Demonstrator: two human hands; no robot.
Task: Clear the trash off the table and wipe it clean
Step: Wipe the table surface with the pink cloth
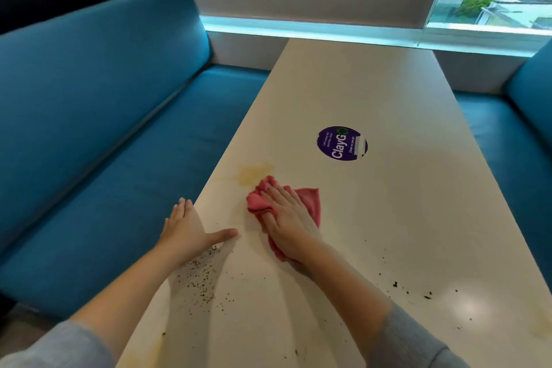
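The pink cloth [310, 203] lies bunched on the table [388, 218] near its left edge, just short of a yellowish stain [254, 173]. It looks soft, light and limp, so it will likely fold and drag rather than slide as 1 piece. Pressing down with a flat palm on its middle suits it best. The right hand [288, 218] does this, fingers nearly straight, pressing on the cloth. The left hand [188, 230] is spread open at the left edge, thumb on the top, holding nothing. Dark crumbs [200, 281] scatter toward the near edge. The top looks smooth, pale and hard, with a round purple sticker [342, 143] mid-table. 2 blue benches [104, 128] flank it, and a window [493, 0] lies beyond the far edge.
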